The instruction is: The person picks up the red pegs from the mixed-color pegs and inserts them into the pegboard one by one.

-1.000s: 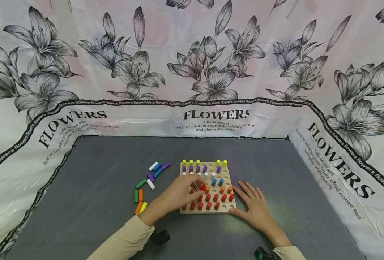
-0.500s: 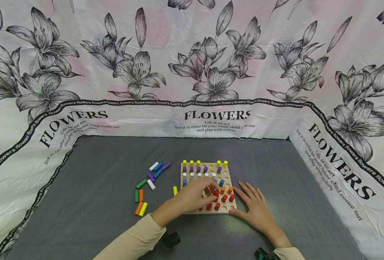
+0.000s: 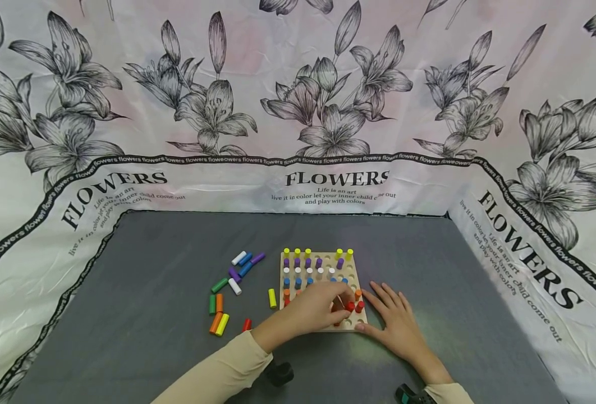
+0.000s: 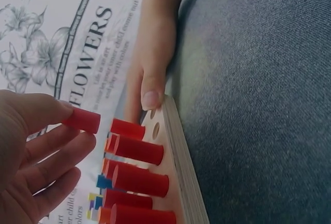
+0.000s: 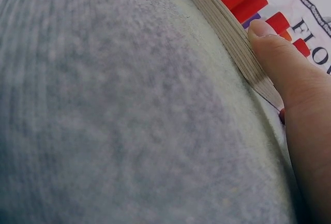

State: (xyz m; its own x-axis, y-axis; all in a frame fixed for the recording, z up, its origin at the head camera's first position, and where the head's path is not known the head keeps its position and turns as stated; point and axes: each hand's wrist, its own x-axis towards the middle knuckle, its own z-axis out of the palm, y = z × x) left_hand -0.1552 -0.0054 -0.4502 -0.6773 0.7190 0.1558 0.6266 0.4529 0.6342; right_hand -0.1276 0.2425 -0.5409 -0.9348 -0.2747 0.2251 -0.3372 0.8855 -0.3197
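Over the front right of a wooden pegboard (image 4: 182,164), my left hand (image 3: 315,307) pinches a red peg (image 4: 85,120) between thumb and fingers. In the left wrist view this peg is tilted and apart from the board. Red pegs (image 4: 140,179) stand upright in the front rows, with bare holes (image 4: 156,131) at the near right corner. My right hand (image 3: 398,326) rests at the board's right side with fingers spread, its thumb (image 5: 274,53) touching the corner. Yellow, purple, white and blue pegs fill most holes farther back. My left hand hides part of the front rows.
Loose pegs lie left of the board: white (image 3: 234,287), green (image 3: 219,285), blue (image 3: 245,270), purple (image 3: 258,257) and orange (image 3: 215,322). A yellow peg (image 3: 272,298) and a red peg (image 3: 247,325) lie closer in. Flower-printed cloth (image 3: 338,191) borders the grey table (image 3: 151,314).
My left hand has moved rightward across the board with the red peg, toward the near right corner. The loose yellow and red pegs beside the board have come into sight. My right hand stays put.
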